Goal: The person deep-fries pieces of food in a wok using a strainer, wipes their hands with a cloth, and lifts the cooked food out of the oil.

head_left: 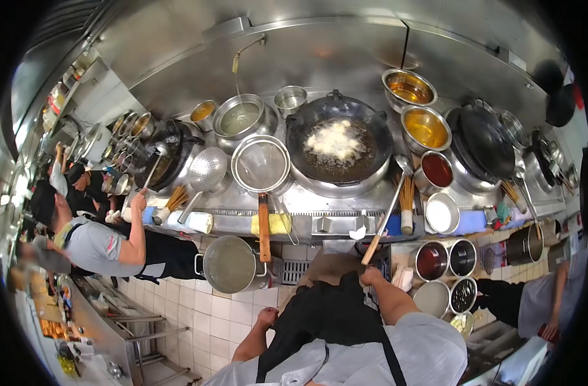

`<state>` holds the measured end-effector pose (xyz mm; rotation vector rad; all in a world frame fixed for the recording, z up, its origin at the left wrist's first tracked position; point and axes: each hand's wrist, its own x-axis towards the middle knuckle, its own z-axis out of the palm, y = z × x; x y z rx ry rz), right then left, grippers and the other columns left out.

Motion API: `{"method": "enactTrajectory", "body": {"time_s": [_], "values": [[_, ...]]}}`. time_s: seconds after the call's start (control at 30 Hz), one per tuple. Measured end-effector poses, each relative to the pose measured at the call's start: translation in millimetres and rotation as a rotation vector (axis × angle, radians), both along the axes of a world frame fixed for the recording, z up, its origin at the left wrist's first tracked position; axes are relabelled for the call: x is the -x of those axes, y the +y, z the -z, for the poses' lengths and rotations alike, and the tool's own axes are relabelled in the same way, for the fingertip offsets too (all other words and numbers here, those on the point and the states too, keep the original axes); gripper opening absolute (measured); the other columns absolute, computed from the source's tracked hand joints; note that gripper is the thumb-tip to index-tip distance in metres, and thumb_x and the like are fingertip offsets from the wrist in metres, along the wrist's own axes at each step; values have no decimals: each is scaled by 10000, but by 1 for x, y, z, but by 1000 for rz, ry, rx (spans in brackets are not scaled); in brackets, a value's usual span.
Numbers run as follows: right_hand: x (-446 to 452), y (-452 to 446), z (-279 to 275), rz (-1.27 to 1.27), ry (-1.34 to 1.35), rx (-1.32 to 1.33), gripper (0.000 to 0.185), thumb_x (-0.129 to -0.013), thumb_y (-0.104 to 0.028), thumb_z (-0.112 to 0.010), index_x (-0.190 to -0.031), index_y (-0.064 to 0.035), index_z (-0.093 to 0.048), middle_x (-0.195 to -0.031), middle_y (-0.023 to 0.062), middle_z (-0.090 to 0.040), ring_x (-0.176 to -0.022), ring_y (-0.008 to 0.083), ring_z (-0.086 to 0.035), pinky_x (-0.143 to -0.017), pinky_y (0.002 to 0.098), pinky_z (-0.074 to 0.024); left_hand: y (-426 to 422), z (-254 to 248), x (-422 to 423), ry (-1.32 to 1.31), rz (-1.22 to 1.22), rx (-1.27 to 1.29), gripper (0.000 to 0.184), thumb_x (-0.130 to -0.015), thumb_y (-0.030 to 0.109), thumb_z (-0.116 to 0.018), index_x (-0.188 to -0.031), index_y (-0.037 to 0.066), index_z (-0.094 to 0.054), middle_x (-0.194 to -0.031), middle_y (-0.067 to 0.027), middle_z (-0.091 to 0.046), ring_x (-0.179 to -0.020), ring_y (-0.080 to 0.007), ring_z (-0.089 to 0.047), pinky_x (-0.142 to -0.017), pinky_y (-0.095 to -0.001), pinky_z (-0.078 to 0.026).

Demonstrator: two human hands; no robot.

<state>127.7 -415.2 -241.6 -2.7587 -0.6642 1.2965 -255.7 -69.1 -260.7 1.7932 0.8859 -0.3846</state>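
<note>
My right hand (371, 275) is closed at the end of the wooden handle of a ladle (389, 212), whose metal bowl lies up beside the wok's right rim. In that black wok (300, 145), a pale, foaming batch of food (336, 140) sits in bubbling oil. My left hand (267, 316) hangs low beside my black apron, fingers curled, with nothing visible in it. A mesh strainer (260, 164) with a wooden handle lies left of the wok, above a large pot (229, 264).
Metal bowls of yellow oil (426, 127) and a pot of red sauce (435, 170) stand right of the wok. More sauce pots (431, 260) sit lower right. A co-worker (107, 244) holds a ladle at the left wok; another person (551, 302) stands right.
</note>
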Motion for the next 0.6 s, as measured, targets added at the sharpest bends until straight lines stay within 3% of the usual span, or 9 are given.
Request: {"method": "enactTrajectory", "body": {"time_s": [0.1, 0.2, 0.27, 0.3, 0.33, 0.4, 0.47, 0.6], "values": [[-12, 10, 3, 203, -133, -82, 517, -863, -307, -522, -1321, -67, -523, -1302, 214, -564, -1199, 335, -560, -1001, 395, -464, -14, -26, 3, 144, -151, 36, 142, -861, 141, -619, -904, 11, -657, -677, -45, -626, -535, -140, -543, -487, -294, -424], [-27, 6, -3, 362, -51, -174, 536, -854, -329, -565, -1335, -97, -514, -1288, 168, -589, -1196, 303, -571, -998, 374, -472, -24, -38, 20, 130, -368, 141, 149, -863, 122, -624, -963, 13, -643, -728, -43, -629, -602, -150, -575, -513, -290, -449], [-47, 6, 64, 295, -58, -136, 583, -834, -374, -606, -1351, -123, -505, -1308, 144, -580, -1213, 288, -563, -1003, 371, -472, -19, -15, 46, -27, -73, -50, 149, -869, 122, -628, -970, 13, -639, -726, -45, -623, -611, -154, -581, -529, -288, -464], [-52, 10, 88, 266, -65, -116, 608, -824, -397, -627, -1359, -136, -500, -1318, 132, -576, -1221, 281, -558, -1005, 369, -471, -20, -22, 44, -9, -81, -61, 152, -872, 125, -631, -974, 12, -638, -732, -48, -625, -617, -156, -585, -539, -289, -472], [-60, 12, 80, 216, -31, -154, 718, -795, -448, -668, -1395, -121, -451, -1425, 125, -478, -1311, 243, -476, -1051, 359, -437, -21, -30, 42, 9, -89, -72, 156, -876, 128, -633, -979, 11, -637, -739, -51, -627, -622, -158, -589, -549, -290, -480], [-70, 16, 71, 160, -16, -126, 725, -809, -444, -650, -1416, -123, -414, -1449, 124, -443, -1330, 242, -450, -1055, 363, -430, -46, -93, 5, 230, -427, 77, 171, -883, 141, -639, -990, 7, -637, -766, -61, -642, -633, -160, -599, -573, -294, -498], [-74, 21, 52, 118, -35, -16, 733, -824, -439, -632, -1436, -126, -378, -1474, 123, -407, -1348, 241, -424, -1060, 366, -423, -45, -77, 13, 199, -391, 65, 194, -888, 157, -642, -1008, 6, -637, -786, -70, -653, -651, -163, -614, -597, -302, -515], [-72, 19, 34, 19, -51, 127, 750, -853, -430, -595, -1477, -132, -306, -1523, 122, -335, -1386, 239, -372, -1070, 374, -409, -51, -96, 7, 193, -343, 45, 250, -907, 223, -646, -1040, 12, -632, -816, -71, -665, -690, -168, -645, -635, -317, -540]]}}
